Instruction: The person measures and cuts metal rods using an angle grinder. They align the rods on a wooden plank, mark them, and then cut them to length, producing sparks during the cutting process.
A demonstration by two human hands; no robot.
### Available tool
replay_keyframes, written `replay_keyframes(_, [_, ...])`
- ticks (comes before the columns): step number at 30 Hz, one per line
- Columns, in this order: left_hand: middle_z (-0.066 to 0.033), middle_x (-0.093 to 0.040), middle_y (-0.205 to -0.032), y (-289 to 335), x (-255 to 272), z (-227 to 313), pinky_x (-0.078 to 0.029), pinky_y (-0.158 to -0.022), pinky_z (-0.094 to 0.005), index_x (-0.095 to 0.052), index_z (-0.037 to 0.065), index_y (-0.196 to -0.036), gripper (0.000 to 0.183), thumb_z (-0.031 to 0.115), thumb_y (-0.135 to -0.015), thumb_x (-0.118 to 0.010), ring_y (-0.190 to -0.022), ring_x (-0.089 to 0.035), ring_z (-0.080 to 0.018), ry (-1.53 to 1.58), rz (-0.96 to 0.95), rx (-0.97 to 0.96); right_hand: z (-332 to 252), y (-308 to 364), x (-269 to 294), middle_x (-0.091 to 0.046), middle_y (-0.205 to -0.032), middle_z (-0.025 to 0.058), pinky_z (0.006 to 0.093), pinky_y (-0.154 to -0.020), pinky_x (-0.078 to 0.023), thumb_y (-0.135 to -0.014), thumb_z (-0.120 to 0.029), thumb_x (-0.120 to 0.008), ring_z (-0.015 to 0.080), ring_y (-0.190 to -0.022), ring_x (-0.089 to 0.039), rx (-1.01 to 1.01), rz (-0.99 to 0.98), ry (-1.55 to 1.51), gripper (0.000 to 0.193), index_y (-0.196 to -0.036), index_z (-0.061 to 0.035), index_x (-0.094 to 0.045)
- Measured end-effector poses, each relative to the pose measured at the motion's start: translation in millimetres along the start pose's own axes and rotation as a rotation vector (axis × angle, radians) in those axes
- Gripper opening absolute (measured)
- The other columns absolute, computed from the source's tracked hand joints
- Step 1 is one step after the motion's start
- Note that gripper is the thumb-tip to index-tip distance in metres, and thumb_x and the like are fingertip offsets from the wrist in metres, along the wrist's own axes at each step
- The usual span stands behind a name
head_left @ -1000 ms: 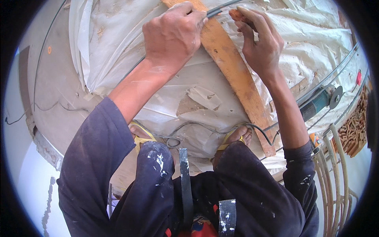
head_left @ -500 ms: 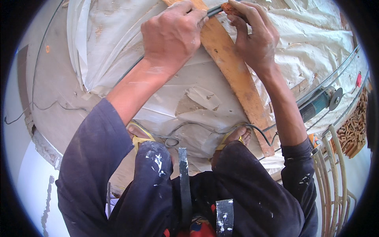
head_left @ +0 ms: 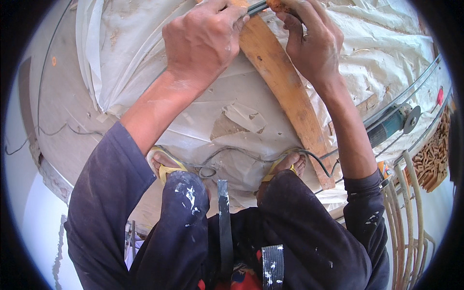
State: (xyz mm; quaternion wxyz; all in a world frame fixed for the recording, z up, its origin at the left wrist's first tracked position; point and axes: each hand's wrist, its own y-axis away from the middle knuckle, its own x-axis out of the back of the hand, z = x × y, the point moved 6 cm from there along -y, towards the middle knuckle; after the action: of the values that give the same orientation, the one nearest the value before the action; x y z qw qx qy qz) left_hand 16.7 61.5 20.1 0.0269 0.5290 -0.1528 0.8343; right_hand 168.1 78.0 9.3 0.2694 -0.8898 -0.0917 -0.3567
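Note:
At the top of the view, my left hand (head_left: 200,46) is closed round a thin dark rod (head_left: 257,7), which looks like metal. My right hand (head_left: 314,46) pinches a small rough orange-red lump (head_left: 277,6) against this rod, just right of the left hand. Whether the lump is brick or sponge I cannot tell. Both hands are over the upper part of a worn wooden plank (head_left: 285,82), which slants down to the right. The frame's upper edge cuts off part of the fingers.
Wrinkled pale sheeting (head_left: 367,58) covers the floor. A black cable (head_left: 232,150) winds past my sandalled feet. On the right lie a green angle grinder (head_left: 386,128), long thin rods (head_left: 415,89), a heap of small brown pieces (head_left: 432,154) and a curved tubular frame (head_left: 411,217).
Both hands have shifted slightly up, the left one also a little to the left. The orange-red lump has moved slightly left along the rod. Each hand keeps its hold.

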Motion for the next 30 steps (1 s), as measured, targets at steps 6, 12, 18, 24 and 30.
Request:
replay_keyframes(6, [-0.0011, -0.064, -0.077, 6, -5, -4, -0.046, -0.051, -0.0355, -0.074, 0.014, -0.087, 0.008, 0.021, -0.084, -0.071, -0.061, -0.063, -0.0248, -0.004, 0.015, 0.023, 6, 22, 13, -0.07, -0.101, 0.01, 0.0289, -0.071, -0.057, -0.082, 0.005, -0.068, 0.0181, -0.08, -0.071, -0.059, 0.068, -0.031, 0.03, -0.111, -0.0047, -0.068])
replay_keyframes(12, [-0.0001, -0.065, -0.078, 6, -6, -4, -0.05, -0.05, -0.0362, -0.074, 0.016, -0.086, 0.007, 0.02, -0.082, -0.07, -0.063, -0.066, -0.0238, -0.019, 0.007, 0.003, 4, 5, 0, -0.07, -0.099, 0.0093, 0.0281, -0.07, -0.057, -0.083, -0.001, -0.072, 0.0169, -0.077, -0.071, -0.123, 0.042, -0.019, 0.028, -0.11, -0.0044, -0.068])
replay_keyframes(18, [0.0, -0.065, -0.079, 5, -4, -2, -0.05, -0.05, -0.0354, -0.074, 0.016, -0.086, 0.006, 0.019, -0.081, -0.07, -0.064, -0.066, -0.0228, -0.02, 0.027, -0.004, 1, 2, -1, -0.07, -0.097, 0.0085, 0.0287, -0.069, -0.056, -0.083, 0.002, -0.07, 0.0172, -0.076, -0.07, -0.106, 0.044, -0.029, 0.028, -0.11, -0.0041, -0.068])
replay_keyframes(24, [-0.0001, -0.064, -0.076, 7, -6, -4, -0.045, -0.05, -0.036, -0.073, 0.014, -0.087, 0.009, 0.022, -0.085, -0.071, -0.06, -0.062, -0.0248, -0.004, 0.038, -0.001, 1, -1, -1, -0.067, -0.094, 0.0138, 0.0335, -0.067, -0.056, -0.082, 0.008, -0.061, 0.0257, -0.08, -0.068, 0.015, 0.064, -0.112, 0.024, -0.105, 0.0021, -0.062])
replay_keyframes(30, [-0.0003, -0.064, -0.076, 6, -6, -4, -0.048, -0.049, -0.0356, -0.073, 0.014, -0.084, 0.008, 0.021, -0.083, -0.071, -0.061, -0.064, -0.024, -0.023, 0.011, -0.006, 11, 15, -1, -0.07, -0.097, 0.0095, 0.0295, -0.07, -0.057, -0.082, 0.003, -0.07, 0.019, -0.078, -0.071, -0.045, -0.055, 0.042, 0.029, -0.11, -0.0047, -0.068])
